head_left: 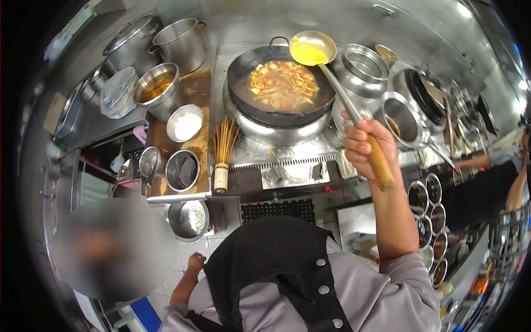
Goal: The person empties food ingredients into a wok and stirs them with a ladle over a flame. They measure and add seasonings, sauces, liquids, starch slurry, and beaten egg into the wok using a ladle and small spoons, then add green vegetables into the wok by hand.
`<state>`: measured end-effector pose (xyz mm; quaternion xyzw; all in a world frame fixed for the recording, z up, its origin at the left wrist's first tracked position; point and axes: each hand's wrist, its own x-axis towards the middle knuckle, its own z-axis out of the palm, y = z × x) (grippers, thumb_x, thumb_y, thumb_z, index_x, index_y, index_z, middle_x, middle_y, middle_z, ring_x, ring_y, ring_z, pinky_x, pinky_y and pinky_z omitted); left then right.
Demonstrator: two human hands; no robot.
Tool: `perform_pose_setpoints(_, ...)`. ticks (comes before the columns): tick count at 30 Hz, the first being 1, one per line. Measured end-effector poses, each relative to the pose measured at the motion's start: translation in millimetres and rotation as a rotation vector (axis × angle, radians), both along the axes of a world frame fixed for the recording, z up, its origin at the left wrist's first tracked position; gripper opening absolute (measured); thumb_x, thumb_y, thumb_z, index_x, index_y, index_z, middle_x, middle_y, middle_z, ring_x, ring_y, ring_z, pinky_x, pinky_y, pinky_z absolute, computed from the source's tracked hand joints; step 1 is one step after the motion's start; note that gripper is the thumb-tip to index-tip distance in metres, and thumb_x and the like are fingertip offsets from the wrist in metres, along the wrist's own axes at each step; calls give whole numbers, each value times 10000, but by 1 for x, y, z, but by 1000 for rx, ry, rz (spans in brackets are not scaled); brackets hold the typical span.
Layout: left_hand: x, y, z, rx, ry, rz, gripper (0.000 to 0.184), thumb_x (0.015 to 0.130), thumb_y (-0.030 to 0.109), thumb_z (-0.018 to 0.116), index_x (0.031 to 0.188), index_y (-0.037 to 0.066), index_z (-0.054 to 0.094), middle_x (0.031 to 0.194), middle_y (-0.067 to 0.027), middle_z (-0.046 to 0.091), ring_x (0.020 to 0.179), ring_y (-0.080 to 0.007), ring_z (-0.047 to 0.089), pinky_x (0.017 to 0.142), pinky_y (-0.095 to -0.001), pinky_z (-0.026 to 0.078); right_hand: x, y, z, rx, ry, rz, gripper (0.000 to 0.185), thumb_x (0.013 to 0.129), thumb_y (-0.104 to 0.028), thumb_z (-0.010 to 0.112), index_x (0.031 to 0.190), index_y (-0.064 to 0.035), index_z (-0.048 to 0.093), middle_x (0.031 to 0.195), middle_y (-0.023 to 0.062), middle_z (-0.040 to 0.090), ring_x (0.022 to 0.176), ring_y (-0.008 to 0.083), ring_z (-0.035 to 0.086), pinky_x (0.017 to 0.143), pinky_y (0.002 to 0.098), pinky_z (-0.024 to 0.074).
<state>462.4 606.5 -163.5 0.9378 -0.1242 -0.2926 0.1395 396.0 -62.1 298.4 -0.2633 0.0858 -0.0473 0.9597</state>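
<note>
My right hand (369,145) is wrapped around the wooden handle of a ladle (312,48). The ladle's bowl holds a bright yellow liquid and hangs over the back right rim of a black wok (243,102). In the wok lies a brownish broth with sliced pieces (283,83), with some haze above it. Low at my left side, away from the stove, is my left hand (196,261); its fingers look curled in and nothing shows in them.
Left of the wok stand a bamboo brush (222,176), a bowl of white powder (185,123), a pot of amber liquid (157,87) and tall pots. On the right are a saucepan (402,119) and steel pots (365,69). A co-worker's arm (475,162) reaches in; another person (113,249) stands left.
</note>
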Motion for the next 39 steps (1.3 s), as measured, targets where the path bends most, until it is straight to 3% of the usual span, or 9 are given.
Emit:
perform_pose_setpoints(2,-44,-28,24,-176,57,312,304,859,321,751,988,48,716,964,-170,742,910,-333,720,815,-408,569,32,-18,-2,-31,0,31,174,990,-117,574,1155,-61,584,719,26,545,542,121,493,470,260,363)
perform_pose_setpoints(4,-74,-49,47,-354,-69,185,275,843,242,792,1019,44,718,961,-160,747,880,-318,725,783,-373,575,61,-49,-8,14,-13,99,166,990,-119,578,1150,-81,555,728,38,551,544,131,502,470,264,359)
perform_pose_setpoints(6,-100,-76,61,-233,40,293,276,844,240,791,1023,43,717,959,-160,747,876,-318,726,783,-372,575,84,-72,-7,-47,19,53,292,997,-138,538,1243,6,601,719,-7,507,535,85,474,454,247,367)
perform_pose_setpoints(11,-132,-91,43,-200,84,394,279,844,233,791,1031,40,716,953,-159,748,868,-319,726,784,-370,576,115,-115,-3,-88,10,84,278,1000,-147,546,1232,-6,606,719,-6,503,527,87,465,444,249,367)
perform_pose_setpoints(23,-32,-136,0,-287,46,356,286,846,218,789,1052,33,714,939,-157,750,847,-322,728,786,-363,577,52,-136,30,-336,171,-48,320,1005,-136,520,1311,-49,553,722,20,514,513,106,475,437,259,370)
perform_pose_setpoints(27,10,-143,19,-243,-176,64,377,871,299,738,1116,15,701,847,-153,743,752,-288,728,744,-378,580,21,-115,41,-321,223,-70,324,953,-97,534,1276,-79,518,707,33,506,479,130,467,416,275,351)
perform_pose_setpoints(29,30,-169,52,-167,171,351,405,865,282,726,1164,13,683,845,-157,737,724,-248,721,704,-382,572,11,-105,44,-299,210,-57,343,951,-98,533,1293,-80,515,706,34,507,472,131,467,417,274,353)
perform_pose_setpoints(32,40,-179,74,-173,197,398,418,867,267,708,1195,12,669,839,-160,731,701,-230,711,684,-381,562,9,-83,47,-241,188,-26,395,959,-108,528,1352,-77,500,703,38,505,462,131,471,417,273,363)
perform_pose_setpoints(39,11,-149,33,-302,9,178,446,869,372,754,1135,18,700,975,-185,757,874,-317,743,792,-397,583,39,-72,26,-80,-5,115,483,1029,-124,434,1490,16,395,756,43,514,528,123,525,458,277,436)
